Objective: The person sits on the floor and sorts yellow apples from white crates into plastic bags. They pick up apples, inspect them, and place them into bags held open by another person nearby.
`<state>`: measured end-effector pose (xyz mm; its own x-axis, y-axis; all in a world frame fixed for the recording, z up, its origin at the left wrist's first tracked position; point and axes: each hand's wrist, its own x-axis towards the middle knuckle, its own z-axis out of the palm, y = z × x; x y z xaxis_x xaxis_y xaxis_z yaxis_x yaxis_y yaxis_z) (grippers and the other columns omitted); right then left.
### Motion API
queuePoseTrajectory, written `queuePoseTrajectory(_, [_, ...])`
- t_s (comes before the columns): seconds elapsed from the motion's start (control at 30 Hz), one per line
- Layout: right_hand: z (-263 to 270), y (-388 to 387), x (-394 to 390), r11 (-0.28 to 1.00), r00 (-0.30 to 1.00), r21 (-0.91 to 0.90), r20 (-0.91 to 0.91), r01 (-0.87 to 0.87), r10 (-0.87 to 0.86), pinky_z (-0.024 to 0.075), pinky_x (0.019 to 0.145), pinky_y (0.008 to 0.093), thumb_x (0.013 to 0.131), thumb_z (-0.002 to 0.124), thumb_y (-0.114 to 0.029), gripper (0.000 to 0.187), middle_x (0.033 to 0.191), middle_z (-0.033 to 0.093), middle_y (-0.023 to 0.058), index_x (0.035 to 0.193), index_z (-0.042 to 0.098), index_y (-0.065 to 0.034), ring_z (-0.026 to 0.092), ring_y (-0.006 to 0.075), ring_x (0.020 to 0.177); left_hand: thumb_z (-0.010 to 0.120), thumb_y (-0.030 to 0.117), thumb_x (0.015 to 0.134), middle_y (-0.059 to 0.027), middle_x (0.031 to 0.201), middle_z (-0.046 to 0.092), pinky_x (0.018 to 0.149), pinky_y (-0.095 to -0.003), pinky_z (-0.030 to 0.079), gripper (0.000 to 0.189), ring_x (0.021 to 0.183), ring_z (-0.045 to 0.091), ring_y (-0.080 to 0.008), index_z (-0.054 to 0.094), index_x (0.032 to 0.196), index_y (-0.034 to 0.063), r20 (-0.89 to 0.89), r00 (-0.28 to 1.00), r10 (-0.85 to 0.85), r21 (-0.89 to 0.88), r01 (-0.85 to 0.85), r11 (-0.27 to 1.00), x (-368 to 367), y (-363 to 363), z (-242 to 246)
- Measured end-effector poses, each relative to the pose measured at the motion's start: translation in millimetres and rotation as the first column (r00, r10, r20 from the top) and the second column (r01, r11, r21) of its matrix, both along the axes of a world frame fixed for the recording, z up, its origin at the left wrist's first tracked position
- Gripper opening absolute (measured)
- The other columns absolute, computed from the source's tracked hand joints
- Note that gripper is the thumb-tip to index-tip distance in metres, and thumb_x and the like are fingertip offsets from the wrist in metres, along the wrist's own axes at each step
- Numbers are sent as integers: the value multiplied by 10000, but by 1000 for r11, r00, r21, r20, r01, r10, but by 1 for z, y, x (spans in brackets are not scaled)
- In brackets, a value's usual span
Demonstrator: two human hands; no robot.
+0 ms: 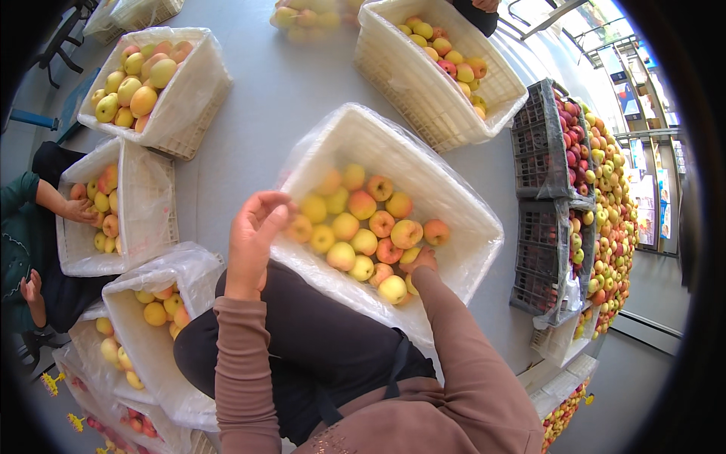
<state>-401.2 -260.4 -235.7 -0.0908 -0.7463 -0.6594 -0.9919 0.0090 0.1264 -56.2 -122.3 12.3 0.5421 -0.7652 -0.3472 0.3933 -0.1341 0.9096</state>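
Note:
A white plastic crate lined with clear film (454,210) stands before me, tilted in the view, with yellow and red apples (363,241) spread over its bottom. My right hand (421,262) reaches into the crate at its near right side, its fingers on a yellow apple (410,255) and partly hidden. Over the crate's left rim my left hand (258,244) is raised, fingers curled and thumb apart from them, with no apple in it.
More lined crates of apples stand at upper left (207,85), left (147,210), lower left (136,306) and upper right (391,74). Black crates (536,255) and a large heap of apples (610,215) lie right. A co-worker's hand (79,211) is in the left crate.

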Motion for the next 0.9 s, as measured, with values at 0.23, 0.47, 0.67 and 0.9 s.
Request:
queuePoseTrajectory(0.23, [1, 1, -3, 997, 996, -68, 86, 24, -18, 441, 978, 354, 645, 781, -392, 886, 1333, 439, 178, 1326, 363, -11, 493, 293, 1185, 594, 118, 882, -63, 975, 625, 869, -270, 441, 202, 927, 587, -138, 579, 1052, 8, -5, 1000, 7, -18, -7, 1000, -1, 1, -1])
queuePoseTrajectory(0.47, [75, -8, 50, 856, 858, 107, 165, -506, 486, 503, 793, 401, 769, 649, -326, 385, 1115, 604, 147, 1051, 582, -73, 614, 297, 949, 590, 116, 882, -66, 976, 626, 862, -286, 452, 196, 930, 587, -140, 579, 1041, 3, 1, 999, 32, -27, -32, 999, 1, 7, -2])
queuePoseTrajectory(0.67, [9, 9, 107, 646, 601, -259, 238, -718, 763, 445, 885, 423, 703, 716, -258, 500, 1121, 534, 145, 1123, 547, -45, 513, 312, 1094, 591, 112, 888, -72, 948, 632, 829, -274, 473, 202, 886, 595, -138, 575, 1053, -4, -42, 999, 10, -49, -12, 999, -2, 2, -4])
queuePoseTrajectory(0.9, [-37, 32, 98, 381, 471, -428, -123, -819, 874, 341, 945, 437, 700, 606, -194, 453, 1175, 476, 158, 1096, 574, 25, 403, 324, 1155, 584, 104, 894, -65, 961, 629, 834, -269, 463, 180, 918, 595, -131, 574, 1046, 9, -86, 996, -2, -94, -6, 996, 2, 3, 0])
